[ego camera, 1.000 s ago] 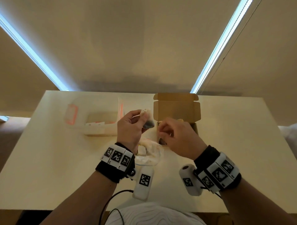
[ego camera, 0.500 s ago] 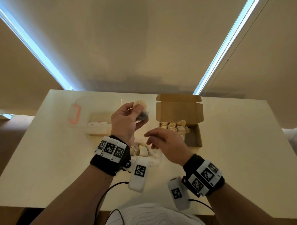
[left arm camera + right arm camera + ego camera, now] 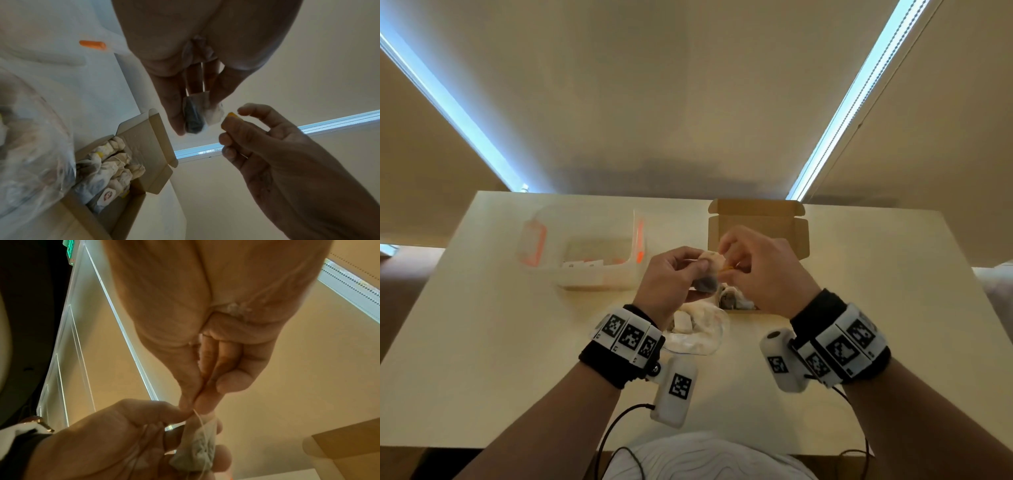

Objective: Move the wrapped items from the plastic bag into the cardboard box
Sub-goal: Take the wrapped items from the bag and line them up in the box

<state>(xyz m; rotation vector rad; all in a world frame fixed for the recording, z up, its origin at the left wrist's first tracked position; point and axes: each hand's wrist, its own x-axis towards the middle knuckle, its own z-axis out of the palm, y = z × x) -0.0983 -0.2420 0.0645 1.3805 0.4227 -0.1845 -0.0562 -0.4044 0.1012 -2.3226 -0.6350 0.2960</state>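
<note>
My left hand [image 3: 697,272] holds a small wrapped item [image 3: 707,283] with a dark filling, raised above the table just left of the cardboard box [image 3: 756,224]. In the left wrist view the wrapped item [image 3: 194,113] sits between my thumb and fingers. My right hand [image 3: 731,265] meets it and pinches a small yellow tag [image 3: 231,114]. In the right wrist view a thin string [image 3: 198,417] runs from that pinch [image 3: 195,405] down to the item [image 3: 197,451]. The open box [image 3: 148,134] holds several wrapped items [image 3: 111,162]. The clear plastic bag [image 3: 698,334] lies under my left wrist.
A clear plastic container [image 3: 585,246] with orange latches stands on the table's far left. The box lid stands upright behind my hands. The pale table [image 3: 482,342] ends close to my body, and cables hang from both wrist units.
My right hand left the box, drew back, then rose to the item in my left hand and took hold of its tag. The left hand kept the item raised.
</note>
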